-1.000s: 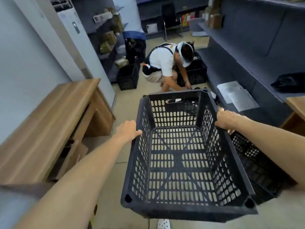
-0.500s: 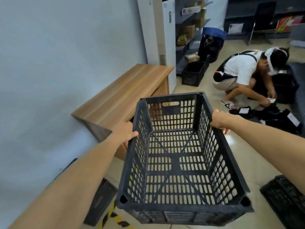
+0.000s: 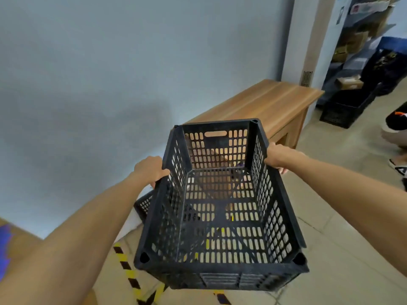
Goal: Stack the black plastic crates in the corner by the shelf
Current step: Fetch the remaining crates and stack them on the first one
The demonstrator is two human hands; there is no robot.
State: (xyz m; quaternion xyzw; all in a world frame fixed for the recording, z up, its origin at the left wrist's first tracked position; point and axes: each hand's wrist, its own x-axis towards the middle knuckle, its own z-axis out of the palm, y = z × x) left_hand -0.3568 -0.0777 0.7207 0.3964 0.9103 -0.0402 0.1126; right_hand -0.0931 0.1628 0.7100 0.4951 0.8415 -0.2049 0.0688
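Carry step: left hand and right hand clamp crate rims, above floor crate beside bench. Next: lower squarely onto it.

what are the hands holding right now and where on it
Both hands hold one empty black crate in the air: the left hand grips the top rim of its left long side, the right hand the rim of its right long side.
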